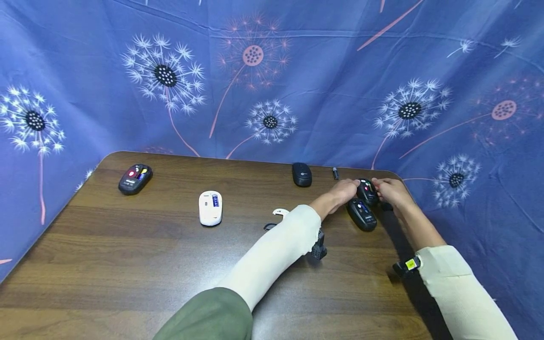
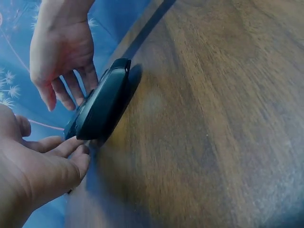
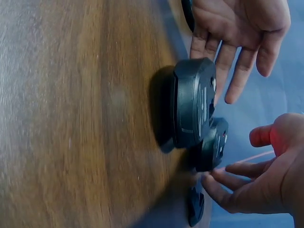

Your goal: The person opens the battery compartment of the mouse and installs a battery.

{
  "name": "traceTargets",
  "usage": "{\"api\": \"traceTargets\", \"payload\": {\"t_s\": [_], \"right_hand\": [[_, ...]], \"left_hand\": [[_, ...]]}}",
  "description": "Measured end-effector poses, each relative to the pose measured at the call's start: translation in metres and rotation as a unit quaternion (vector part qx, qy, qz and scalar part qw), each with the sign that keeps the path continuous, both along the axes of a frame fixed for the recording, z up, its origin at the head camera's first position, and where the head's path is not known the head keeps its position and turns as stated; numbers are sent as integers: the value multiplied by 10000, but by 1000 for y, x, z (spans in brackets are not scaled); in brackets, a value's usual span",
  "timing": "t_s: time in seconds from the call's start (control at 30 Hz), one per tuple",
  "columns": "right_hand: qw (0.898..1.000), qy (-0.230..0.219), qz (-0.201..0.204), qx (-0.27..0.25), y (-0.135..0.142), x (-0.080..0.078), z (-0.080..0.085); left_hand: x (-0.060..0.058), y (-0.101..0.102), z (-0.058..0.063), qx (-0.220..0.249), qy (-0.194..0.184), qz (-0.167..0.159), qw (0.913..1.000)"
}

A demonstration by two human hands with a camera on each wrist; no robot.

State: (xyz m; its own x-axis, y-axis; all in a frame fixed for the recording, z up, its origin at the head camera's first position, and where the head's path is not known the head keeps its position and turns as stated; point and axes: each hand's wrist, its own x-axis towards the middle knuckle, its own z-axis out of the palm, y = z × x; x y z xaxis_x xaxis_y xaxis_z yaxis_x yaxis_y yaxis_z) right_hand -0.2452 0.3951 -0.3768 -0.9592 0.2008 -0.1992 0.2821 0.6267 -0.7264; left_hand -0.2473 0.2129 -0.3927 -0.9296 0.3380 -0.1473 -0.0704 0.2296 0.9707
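At the table's right end, two black computer mice lie bottom up, one behind the other. Both hands are at the far mouse (image 1: 367, 191), which shows a red light. My left hand (image 1: 343, 191) touches its left side with extended fingers, and my right hand (image 1: 392, 192) has its fingertips at the right side. Both thumbs stand away from the fingers in the right wrist view. Just in front lies the near mouse (image 3: 190, 104), hiding part of the far one in both wrist views. A small black cover (image 3: 195, 206) lies close to the right fingertips.
Another black mouse (image 1: 301, 174) stands upright at the back, with a battery (image 1: 335, 173) right of it. A white mouse (image 1: 210, 208) and a black mouse (image 1: 135, 179) lie bottom up farther left. A white cover (image 1: 280, 212) and a dark cover (image 1: 269, 226) lie beside my left sleeve.
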Motion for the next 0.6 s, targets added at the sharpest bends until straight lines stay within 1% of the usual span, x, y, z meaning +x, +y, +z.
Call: {"api": "traceTargets", "payload": {"t_s": [0.07,0.17,0.27,0.37,0.43,0.6], "right_hand": [[9999,53,-42,149,-4,0,1],[9989,267,-127,359,-13,0,4],[9964,526,-131,659,-21,-1,5],[9927,734,-61,955,-28,-3,6],[9909,841,-2,1047,-33,-4,5],[9897,1062,198,937,-47,-7,6]], "left_hand": [[-1,-3,1,81,23,46,10000],[-1,-7,1,206,75,101,9997],[-2,-13,3,269,150,74,9995],[-4,-19,6,340,225,-41,9992],[-5,-24,9,371,244,-157,9989],[-6,-34,13,302,331,-371,9983]]}}
